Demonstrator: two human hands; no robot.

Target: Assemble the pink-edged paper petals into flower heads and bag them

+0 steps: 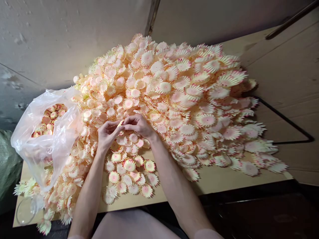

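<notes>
Between the fingertips of both hands is a small yellowish artificial flower [120, 124], partly covered by the fingers. My left hand [107, 132] pinches it from the left. From the right, my right hand [139, 125] closes its thumb and fingers on the same piece. Under and around the hands spreads a large heap of cream artificial flowers [184, 86] with pink-red petal tips. A smaller group of opened flowers [129, 165] lies flat between my forearms.
A clear plastic bag [27, 132] at the left holds several tightly closed flowers [53, 116]. A round transparent lid or dish [26, 211] sits at the table's front left corner. The wooden table [219, 179] stands against a wall, with cardboard [286, 73] and a black bent rod [286, 119] at right.
</notes>
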